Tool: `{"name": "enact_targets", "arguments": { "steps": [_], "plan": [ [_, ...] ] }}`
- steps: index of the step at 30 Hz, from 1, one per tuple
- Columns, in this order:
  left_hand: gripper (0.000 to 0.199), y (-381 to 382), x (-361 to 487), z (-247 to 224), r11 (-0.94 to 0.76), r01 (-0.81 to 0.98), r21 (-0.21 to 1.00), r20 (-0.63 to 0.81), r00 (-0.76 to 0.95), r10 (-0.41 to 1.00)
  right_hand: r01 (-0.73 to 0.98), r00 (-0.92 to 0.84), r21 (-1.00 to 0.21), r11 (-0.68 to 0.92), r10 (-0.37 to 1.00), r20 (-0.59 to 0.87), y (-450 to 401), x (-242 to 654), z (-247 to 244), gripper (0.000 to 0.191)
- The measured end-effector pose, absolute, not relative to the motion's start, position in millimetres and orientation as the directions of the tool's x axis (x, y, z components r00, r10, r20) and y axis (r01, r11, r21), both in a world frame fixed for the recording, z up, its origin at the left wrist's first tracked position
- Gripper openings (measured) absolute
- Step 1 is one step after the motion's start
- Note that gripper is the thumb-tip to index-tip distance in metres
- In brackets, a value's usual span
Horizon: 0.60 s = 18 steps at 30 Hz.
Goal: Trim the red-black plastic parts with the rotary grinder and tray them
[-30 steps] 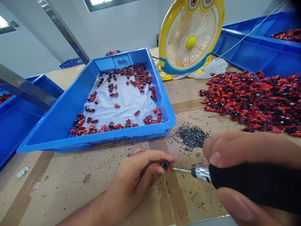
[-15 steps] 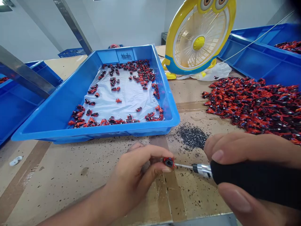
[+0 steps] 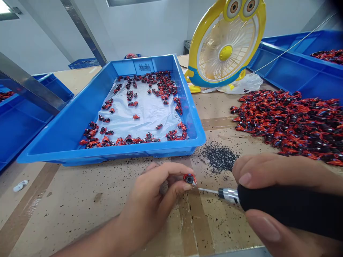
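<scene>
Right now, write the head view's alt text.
The left hand pinches a small red-black part near the tip of a black tool in the right hand. Beyond: a blue tray and a pile of similar parts, a yellow fan.

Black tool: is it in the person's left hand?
No, the right hand grips the black tool, while the left hand pinches a small red-and-black part.

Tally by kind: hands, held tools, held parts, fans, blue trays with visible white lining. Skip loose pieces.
Hands: 2 (left hand, right hand)
Held black tool: 1
Held red-and-black part: 1
Yellow fan: 1
White-lined blue tray: 1
Total: 6
</scene>
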<state>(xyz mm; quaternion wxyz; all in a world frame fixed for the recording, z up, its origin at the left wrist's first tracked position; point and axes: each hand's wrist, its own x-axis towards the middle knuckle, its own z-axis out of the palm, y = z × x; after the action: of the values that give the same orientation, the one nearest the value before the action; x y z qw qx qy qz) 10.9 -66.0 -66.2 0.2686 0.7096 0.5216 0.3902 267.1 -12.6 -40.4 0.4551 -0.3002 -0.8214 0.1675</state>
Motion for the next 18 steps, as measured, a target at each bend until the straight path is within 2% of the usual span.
{"name": "enact_targets", "arguments": {
  "steps": [5, 11, 18],
  "plan": [
    [0.024, -63.6, 12.1, -64.6, -0.268, 0.588, 0.763, 0.289, 0.06, 0.955, 0.335, -0.427, -0.478, 0.812, 0.583, 0.691, -7.0, 265.7, -46.8, 0.024],
    [0.024, -60.3, 12.2, -63.7, -0.285, 0.633, 0.719, 0.336, 0.041, 0.941, 0.363, -0.444, -0.414, 0.835, 0.546, 0.711, -5.5, 256.3, -40.6, 0.02],
    [0.024, -61.3, 11.9, -63.1, -0.297, 0.665, 0.685, 0.366, 0.038, 0.93, 0.39, -0.409, -0.396, 0.832, 0.541, 0.734, -5.3, 249.0, -35.0, 0.012]
  ]
}}
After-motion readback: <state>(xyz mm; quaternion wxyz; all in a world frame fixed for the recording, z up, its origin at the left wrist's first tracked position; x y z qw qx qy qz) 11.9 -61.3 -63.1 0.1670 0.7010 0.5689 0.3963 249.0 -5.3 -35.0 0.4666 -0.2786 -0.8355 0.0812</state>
